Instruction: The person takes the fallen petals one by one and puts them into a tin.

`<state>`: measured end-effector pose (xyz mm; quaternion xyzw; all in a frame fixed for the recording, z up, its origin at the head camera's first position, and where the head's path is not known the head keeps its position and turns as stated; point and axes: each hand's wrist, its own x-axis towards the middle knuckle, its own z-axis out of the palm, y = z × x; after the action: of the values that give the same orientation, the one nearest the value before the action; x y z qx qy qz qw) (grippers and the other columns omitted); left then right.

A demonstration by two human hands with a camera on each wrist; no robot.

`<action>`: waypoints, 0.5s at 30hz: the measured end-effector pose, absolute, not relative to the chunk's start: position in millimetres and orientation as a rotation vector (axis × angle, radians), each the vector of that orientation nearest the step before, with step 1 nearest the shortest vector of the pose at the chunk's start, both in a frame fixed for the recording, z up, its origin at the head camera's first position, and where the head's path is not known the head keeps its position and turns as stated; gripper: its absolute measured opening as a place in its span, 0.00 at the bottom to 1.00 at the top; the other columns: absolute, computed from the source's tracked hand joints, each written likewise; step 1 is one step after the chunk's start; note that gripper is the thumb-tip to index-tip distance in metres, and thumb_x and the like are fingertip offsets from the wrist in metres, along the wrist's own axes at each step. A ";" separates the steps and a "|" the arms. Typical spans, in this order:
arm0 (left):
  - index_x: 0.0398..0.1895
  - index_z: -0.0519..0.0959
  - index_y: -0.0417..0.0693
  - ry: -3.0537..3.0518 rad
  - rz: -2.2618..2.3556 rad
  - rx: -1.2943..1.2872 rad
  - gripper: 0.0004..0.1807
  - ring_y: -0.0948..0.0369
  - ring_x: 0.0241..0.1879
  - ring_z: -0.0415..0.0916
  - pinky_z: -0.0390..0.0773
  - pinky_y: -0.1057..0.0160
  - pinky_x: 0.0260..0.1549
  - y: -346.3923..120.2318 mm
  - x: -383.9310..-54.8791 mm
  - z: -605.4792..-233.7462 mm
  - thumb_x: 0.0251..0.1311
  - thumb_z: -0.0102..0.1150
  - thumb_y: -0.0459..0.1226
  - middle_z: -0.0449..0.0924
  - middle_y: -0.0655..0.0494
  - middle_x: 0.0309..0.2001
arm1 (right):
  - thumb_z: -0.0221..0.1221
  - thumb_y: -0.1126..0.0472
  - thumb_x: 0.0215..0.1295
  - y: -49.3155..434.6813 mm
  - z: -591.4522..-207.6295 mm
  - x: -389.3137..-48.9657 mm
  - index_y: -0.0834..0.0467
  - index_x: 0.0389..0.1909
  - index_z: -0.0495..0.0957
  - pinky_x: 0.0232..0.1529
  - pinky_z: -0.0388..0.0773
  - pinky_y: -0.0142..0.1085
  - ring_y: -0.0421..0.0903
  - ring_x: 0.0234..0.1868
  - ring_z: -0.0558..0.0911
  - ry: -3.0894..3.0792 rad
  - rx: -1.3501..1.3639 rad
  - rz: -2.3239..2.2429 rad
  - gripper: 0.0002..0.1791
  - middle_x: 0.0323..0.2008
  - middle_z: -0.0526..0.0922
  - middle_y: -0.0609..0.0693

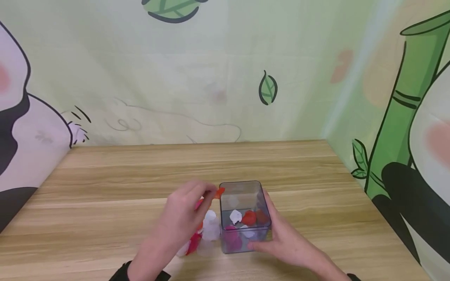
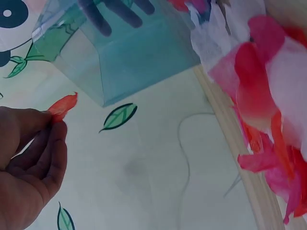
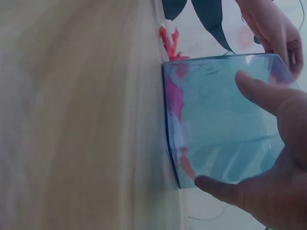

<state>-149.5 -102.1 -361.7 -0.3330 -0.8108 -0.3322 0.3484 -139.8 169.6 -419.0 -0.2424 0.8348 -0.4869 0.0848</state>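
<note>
Between thumb and fingertips, my left hand (image 1: 184,212) pinches a red-orange petal (image 2: 63,106) by the left rim of a clear bluish box (image 1: 242,242). My right hand (image 1: 284,236) grips that box from its right side, thumb at the front and fingers behind, as the right wrist view shows. Inside, on the bottom, lie a white petal (image 1: 235,216), a red petal (image 1: 249,217) and several others in pink and white. A loose pile of petals (image 2: 254,86) in red, pink and white lies left of the box, partly hidden behind my left hand in the head view.
The wooden tabletop (image 1: 123,175) reaches back to a pale green cloth backdrop (image 1: 197,78) with printed leaves, bamboo and pandas. Its folds rise along the table's back and both sides.
</note>
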 end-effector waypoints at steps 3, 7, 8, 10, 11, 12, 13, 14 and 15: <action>0.37 0.84 0.40 -2.048 -0.872 -0.889 0.13 0.60 0.35 0.84 0.84 0.65 0.38 -95.1 -148.5 -362.3 0.51 0.73 0.20 0.85 0.55 0.34 | 0.78 0.51 0.53 167.8 -420.1 -139.3 0.48 0.82 0.26 0.72 0.54 0.57 0.60 0.75 0.62 2.497 -0.678 -1.463 0.74 0.79 0.50 0.62; 0.38 0.84 0.41 -2.036 -0.891 -0.898 0.13 0.61 0.36 0.84 0.84 0.66 0.39 -88.2 -146.7 -362.3 0.52 0.73 0.20 0.85 0.57 0.35 | 0.78 0.53 0.54 167.3 -421.2 -139.8 0.44 0.82 0.27 0.71 0.57 0.56 0.59 0.72 0.66 2.471 -0.724 -1.502 0.74 0.78 0.54 0.60; 0.38 0.85 0.41 -2.033 -0.896 -0.907 0.13 0.61 0.36 0.84 0.84 0.66 0.39 -86.8 -146.4 -362.4 0.52 0.73 0.20 0.84 0.57 0.35 | 0.78 0.55 0.55 167.4 -421.4 -140.0 0.42 0.82 0.27 0.71 0.58 0.56 0.59 0.72 0.67 2.460 -0.747 -1.513 0.73 0.78 0.55 0.60; 0.38 0.85 0.41 -2.031 -0.906 -0.930 0.14 0.61 0.36 0.84 0.84 0.66 0.40 -84.4 -146.1 -362.6 0.51 0.72 0.20 0.84 0.56 0.35 | 0.77 0.56 0.56 167.3 -421.5 -140.2 0.41 0.82 0.26 0.71 0.58 0.57 0.59 0.72 0.67 2.445 -0.787 -1.519 0.72 0.78 0.55 0.60; 0.38 0.85 0.41 -2.036 -0.914 -0.943 0.14 0.61 0.37 0.84 0.84 0.66 0.41 -83.4 -146.0 -362.8 0.51 0.73 0.20 0.84 0.56 0.35 | 0.76 0.56 0.58 167.1 -421.5 -140.4 0.40 0.82 0.26 0.71 0.58 0.57 0.59 0.72 0.66 2.443 -0.798 -1.516 0.71 0.79 0.54 0.60; 0.38 0.85 0.41 -2.043 -0.927 -0.958 0.14 0.61 0.37 0.83 0.84 0.66 0.41 -82.6 -145.7 -362.9 0.51 0.73 0.20 0.84 0.56 0.35 | 0.76 0.56 0.59 166.9 -421.3 -140.4 0.40 0.82 0.26 0.71 0.57 0.57 0.59 0.73 0.65 2.442 -0.802 -1.512 0.71 0.79 0.52 0.60; 0.39 0.85 0.41 -2.047 -0.936 -0.973 0.14 0.61 0.37 0.83 0.84 0.66 0.41 -81.8 -145.6 -363.3 0.51 0.73 0.19 0.85 0.56 0.36 | 0.75 0.56 0.59 166.6 -421.2 -140.4 0.41 0.82 0.25 0.72 0.55 0.57 0.59 0.74 0.63 2.442 -0.800 -1.507 0.71 0.80 0.49 0.60; 0.39 0.85 0.41 -2.053 -0.940 -0.988 0.15 0.61 0.37 0.83 0.84 0.66 0.41 -81.1 -145.5 -363.6 0.50 0.73 0.19 0.85 0.55 0.36 | 0.75 0.56 0.60 166.4 -420.9 -140.3 0.41 0.82 0.25 0.72 0.54 0.57 0.59 0.75 0.61 2.440 -0.796 -1.504 0.70 0.80 0.48 0.59; 0.39 0.85 0.41 -2.065 -0.941 -0.998 0.15 0.61 0.37 0.84 0.84 0.66 0.42 -80.6 -145.2 -364.0 0.50 0.73 0.19 0.85 0.55 0.37 | 0.74 0.56 0.60 166.1 -420.7 -140.3 0.41 0.82 0.24 0.72 0.53 0.57 0.59 0.76 0.60 2.437 -0.787 -1.501 0.70 0.81 0.46 0.59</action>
<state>-145.2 -80.6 -364.0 -0.3808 -0.7876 -0.3588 0.3254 -140.3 166.1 -420.7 -0.2640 0.8179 -0.5039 0.0864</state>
